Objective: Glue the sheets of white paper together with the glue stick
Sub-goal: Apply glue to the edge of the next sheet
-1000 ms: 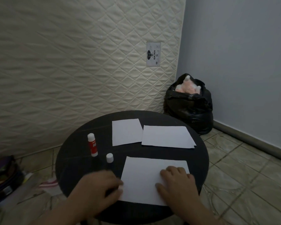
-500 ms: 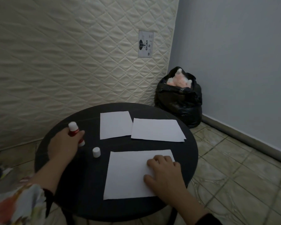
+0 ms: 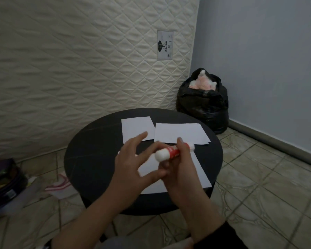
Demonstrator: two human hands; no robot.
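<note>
The right hand (image 3: 178,169) grips the glue stick (image 3: 169,153) above the bench (image 3: 90,159). The left hand (image 3: 131,164) hovers beside its white end, fingers spread, over a paper sheet (image 3: 197,169)

There is 1 camera, worn on the person's head, looking forward and down. It sits close over the round black worktop (image 3: 83,159), whose top fills the middle of the wide-angle view, with the forearms rising from the bottom edge and the hands (image 3: 129,159) near the centre. Beyond the worktop it faces a quilted mattress (image 3: 79,69) stood upright, a grey-blue wall (image 3: 267,60) at right, and a black bag (image 3: 203,105) in the corner. Tiled floor (image 3: 267,186) shows on both sides. Straight edges bow slightly toward the frame's borders.
</note>
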